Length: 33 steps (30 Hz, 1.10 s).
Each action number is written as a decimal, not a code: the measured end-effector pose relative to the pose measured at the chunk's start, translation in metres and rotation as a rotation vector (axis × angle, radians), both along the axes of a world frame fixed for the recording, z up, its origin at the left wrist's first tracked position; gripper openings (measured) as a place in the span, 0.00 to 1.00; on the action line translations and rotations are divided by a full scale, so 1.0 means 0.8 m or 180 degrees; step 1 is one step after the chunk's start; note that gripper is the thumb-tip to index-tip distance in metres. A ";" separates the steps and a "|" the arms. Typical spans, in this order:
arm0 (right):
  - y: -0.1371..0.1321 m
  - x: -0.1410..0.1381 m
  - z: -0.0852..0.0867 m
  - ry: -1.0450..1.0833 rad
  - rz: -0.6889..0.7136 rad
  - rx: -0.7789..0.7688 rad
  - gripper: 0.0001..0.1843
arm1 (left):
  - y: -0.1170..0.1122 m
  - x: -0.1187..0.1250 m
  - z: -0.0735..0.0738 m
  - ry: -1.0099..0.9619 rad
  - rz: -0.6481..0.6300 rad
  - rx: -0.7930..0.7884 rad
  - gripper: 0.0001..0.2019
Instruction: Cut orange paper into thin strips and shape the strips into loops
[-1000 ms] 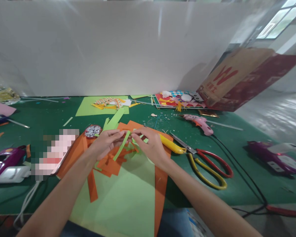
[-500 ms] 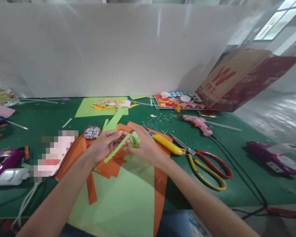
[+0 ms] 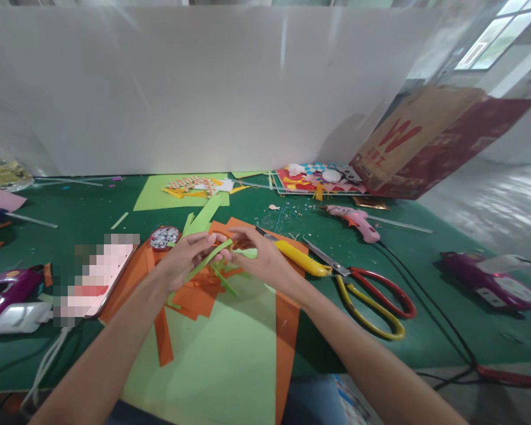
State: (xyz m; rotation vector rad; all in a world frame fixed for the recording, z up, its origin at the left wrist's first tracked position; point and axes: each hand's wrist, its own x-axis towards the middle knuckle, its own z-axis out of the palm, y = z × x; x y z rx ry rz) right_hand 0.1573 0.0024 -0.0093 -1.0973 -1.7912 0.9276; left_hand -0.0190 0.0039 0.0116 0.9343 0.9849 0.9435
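My left hand (image 3: 183, 260) pinches a light-green paper strip (image 3: 210, 258), which slants up to the right across its fingertips. My right hand (image 3: 263, 260) meets it from the other side, fingers curled and thumb drawn in on the strip's far end; its exact grip is partly hidden. Another thin green strip (image 3: 228, 284) dangles below the fingers. Beneath both hands lie orange paper pieces (image 3: 197, 301) on a large light-green sheet (image 3: 230, 354). Just right of my right hand rests a yellow-handled cutter (image 3: 305, 258).
Scissors (image 3: 376, 301) with red and yellow handles lie to the right, beyond them a pink glue gun (image 3: 358, 223) with a trailing black cord. A phone (image 3: 100, 283) and a round patterned tin (image 3: 164, 238) are at left. A paper bag (image 3: 420, 141) stands at the back right.
My right hand's fingers have closed in toward my left hand. The looped green piece seen in them before no longer shows there, and a thin green strip now hangs below.
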 end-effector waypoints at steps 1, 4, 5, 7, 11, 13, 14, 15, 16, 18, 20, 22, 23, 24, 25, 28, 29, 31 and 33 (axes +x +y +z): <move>-0.001 -0.001 0.001 0.0005 0.0054 -0.0108 0.24 | 0.000 0.000 0.000 0.0022 -0.0002 -0.0017 0.06; -0.003 -0.002 0.004 -0.0042 0.0209 -0.0217 0.24 | -0.001 0.002 0.002 0.0087 -0.0002 -0.0056 0.07; -0.004 -0.001 0.005 -0.0076 0.0269 -0.0209 0.21 | -0.002 0.003 0.002 0.0105 0.0001 -0.0056 0.07; -0.005 0.000 0.006 -0.0159 0.0365 -0.0159 0.13 | -0.002 0.004 0.003 0.0137 0.0014 -0.0033 0.07; -0.004 0.004 0.007 -0.0227 0.0311 -0.0079 0.09 | 0.000 0.005 0.002 0.0260 -0.0010 0.0070 0.09; -0.003 0.004 0.008 -0.0188 0.0228 -0.0095 0.10 | 0.001 0.005 0.000 0.0345 -0.0075 0.0154 0.11; -0.003 0.004 0.008 -0.0163 0.0196 -0.0101 0.11 | 0.001 0.005 -0.002 0.0386 -0.0109 0.0206 0.11; -0.003 0.004 0.008 -0.0135 0.0169 -0.0107 0.12 | 0.002 0.005 -0.003 0.0427 -0.0133 0.0260 0.12; -0.003 0.004 0.009 -0.0108 0.0140 -0.0117 0.12 | 0.002 0.005 -0.005 0.0467 -0.0145 0.0314 0.12; -0.003 0.005 0.010 -0.0063 0.0098 -0.0151 0.12 | 0.002 0.005 -0.007 0.0550 -0.0162 0.0403 0.13; -0.003 0.005 0.011 -0.0025 0.0077 -0.0200 0.11 | 0.002 0.006 -0.008 0.0632 -0.0206 0.0461 0.13; -0.004 0.005 0.012 0.0008 0.0078 -0.0241 0.10 | 0.001 0.007 -0.007 0.0724 -0.0301 0.0489 0.14; -0.005 0.005 0.013 0.0023 0.0078 -0.0254 0.10 | 0.000 0.008 -0.007 0.0777 -0.0350 0.0494 0.14; -0.005 0.005 0.013 0.0037 0.0075 -0.0262 0.10 | -0.001 0.009 -0.007 0.0835 -0.0393 0.0497 0.14; -0.006 0.005 0.013 0.0053 0.0062 -0.0266 0.10 | -0.001 0.009 -0.007 0.0895 -0.0430 0.0501 0.14; -0.007 0.005 0.012 0.0101 0.0016 -0.0271 0.09 | -0.001 0.011 -0.008 0.1090 -0.0534 0.0522 0.12; -0.007 0.005 0.012 0.0118 0.0008 -0.0280 0.09 | -0.001 0.011 -0.008 0.1157 -0.0568 0.0533 0.11; -0.006 0.005 0.010 0.0168 -0.0024 -0.0311 0.09 | 0.000 0.010 -0.009 0.1279 -0.0596 0.0568 0.11; -0.005 0.006 0.009 0.0246 -0.0076 -0.0331 0.09 | 0.000 0.009 -0.009 0.1364 -0.0554 0.0622 0.11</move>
